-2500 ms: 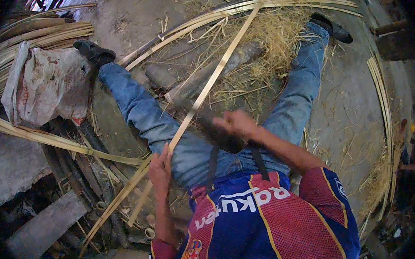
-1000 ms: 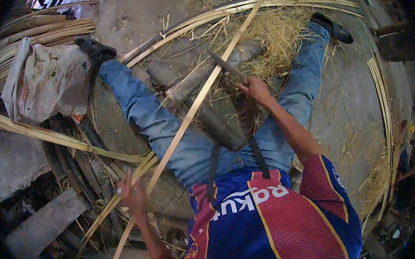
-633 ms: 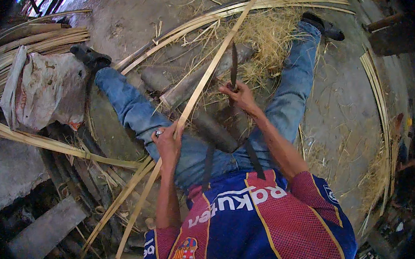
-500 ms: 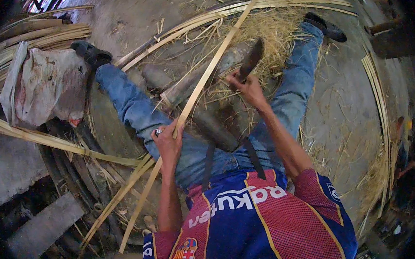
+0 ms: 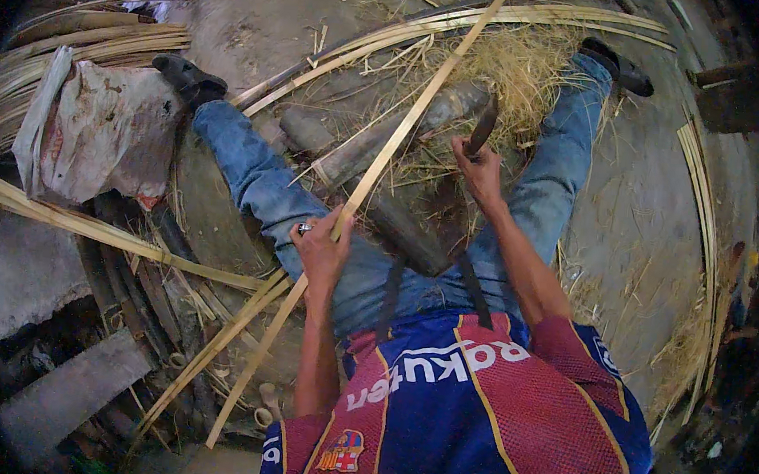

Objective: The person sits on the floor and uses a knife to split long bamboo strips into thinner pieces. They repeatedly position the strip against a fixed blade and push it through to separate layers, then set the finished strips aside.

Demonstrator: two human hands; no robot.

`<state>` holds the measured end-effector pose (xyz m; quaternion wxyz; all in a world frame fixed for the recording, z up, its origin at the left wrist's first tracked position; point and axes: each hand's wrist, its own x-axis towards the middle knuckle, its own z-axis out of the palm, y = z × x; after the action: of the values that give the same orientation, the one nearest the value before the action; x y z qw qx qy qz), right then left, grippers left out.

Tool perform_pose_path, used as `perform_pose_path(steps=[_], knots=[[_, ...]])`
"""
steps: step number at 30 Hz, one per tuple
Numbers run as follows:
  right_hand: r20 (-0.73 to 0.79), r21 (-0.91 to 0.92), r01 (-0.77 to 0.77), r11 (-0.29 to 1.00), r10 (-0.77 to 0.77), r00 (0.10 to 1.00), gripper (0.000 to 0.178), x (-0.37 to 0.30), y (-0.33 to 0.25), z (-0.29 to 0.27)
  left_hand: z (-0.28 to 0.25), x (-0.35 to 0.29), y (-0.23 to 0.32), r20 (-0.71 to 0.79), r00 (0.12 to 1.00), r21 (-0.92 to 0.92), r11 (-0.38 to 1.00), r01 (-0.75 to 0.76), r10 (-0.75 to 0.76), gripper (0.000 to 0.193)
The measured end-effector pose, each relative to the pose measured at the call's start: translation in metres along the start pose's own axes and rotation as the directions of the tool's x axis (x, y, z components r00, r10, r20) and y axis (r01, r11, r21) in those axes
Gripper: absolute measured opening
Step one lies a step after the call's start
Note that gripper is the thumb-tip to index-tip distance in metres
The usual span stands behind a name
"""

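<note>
A long pale bamboo strip (image 5: 406,128) slants from the far side, over my left thigh, to the near left. My left hand (image 5: 321,248) is closed around it, with a small dark and silvery item at the fingers. My right hand (image 5: 481,172) grips a knife (image 5: 485,125) by its handle; the dark blade points up and away, apart from the strip. Beneath the strip, a thick round log (image 5: 354,159) lies between my spread legs. Closer to me rests a dark wooden block (image 5: 411,235).
Fibrous shavings (image 5: 522,66) heap beyond the log. Long strips (image 5: 539,16) arc across the far side, and others (image 5: 703,200) lie along the right. At left are a whitish sack (image 5: 106,140), bundled strips (image 5: 128,39) and a grey board (image 5: 73,396).
The whole view has shifted, putting the scene farther right. The knife blade has turned and now shows narrower. Both hands keep their grips.
</note>
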<state>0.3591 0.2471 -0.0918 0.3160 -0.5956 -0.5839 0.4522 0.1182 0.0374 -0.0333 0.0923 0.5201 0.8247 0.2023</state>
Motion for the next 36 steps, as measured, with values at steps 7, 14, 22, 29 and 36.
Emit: perform_pose_path(steps=[7, 14, 22, 29, 36], knots=[[0.028, -0.13, 0.139, 0.982, -0.137, 0.99, 0.038, 0.015, 0.034, 0.008, 0.0, 0.007, 0.006, 0.119, 0.993, -0.081, 0.996, 0.027, -0.018, 0.038], [0.185, -0.445, 0.309, 0.841, -0.252, 0.95, 0.047, -0.01, -0.003, 0.008, 0.009, 0.058, 0.036, 0.212, 0.974, -0.115, 0.988, 0.103, -0.077, 0.047], [0.394, -0.494, 0.16, 0.855, 0.056, 0.917, 0.067, -0.015, 0.012, 0.004, 0.015, 0.016, 0.025, 0.19, 0.969, -0.129, 0.975, 0.182, -0.156, 0.038], [0.578, -0.465, 0.303, 0.832, 0.026, 0.816, 0.069, -0.067, -0.023, 0.011, 0.016, 0.031, 0.015, 0.219, 0.965, -0.322, 0.923, 0.212, -0.145, 0.036], [0.388, -0.47, 0.254, 0.845, -0.061, 0.92, 0.059, -0.033, -0.002, 0.004, 0.028, 0.018, -0.003, 0.132, 0.99, -0.373, 0.922, 0.102, -0.056, 0.038]])
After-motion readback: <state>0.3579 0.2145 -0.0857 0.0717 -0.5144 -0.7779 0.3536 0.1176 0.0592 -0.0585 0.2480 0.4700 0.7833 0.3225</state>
